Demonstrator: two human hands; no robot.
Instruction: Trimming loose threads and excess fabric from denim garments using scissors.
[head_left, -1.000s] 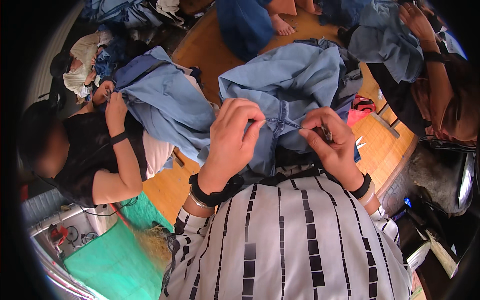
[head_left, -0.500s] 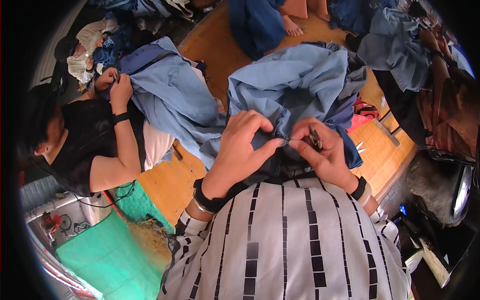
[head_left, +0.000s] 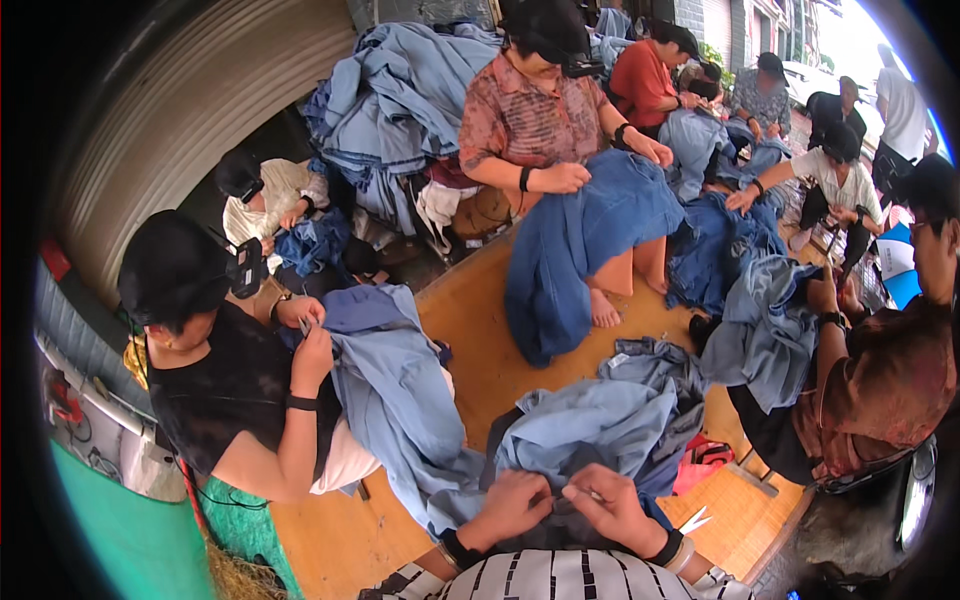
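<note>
Across my lap lies a light blue denim garment, bunched up, with darker fabric under and between my hands. My left hand is at the garment's near edge with fingers curled in toward the thumb; what they pinch, if anything, is too small to make out. Close beside it, my right hand is closed, thumb and forefinger together. The small dark thread snips seen in that palm a moment earlier are mostly hidden by the fingers now.
White-bladed scissors lie on the wooden platform right of me, near a red bag. Co-workers sit left and right with denim; another person faces me holding dark blue denim. Behind rises a denim pile.
My view has tilted up, so my hands sit lower in the picture and more co-workers show. The hands have come off the seam they were pinching and are slightly apart.
</note>
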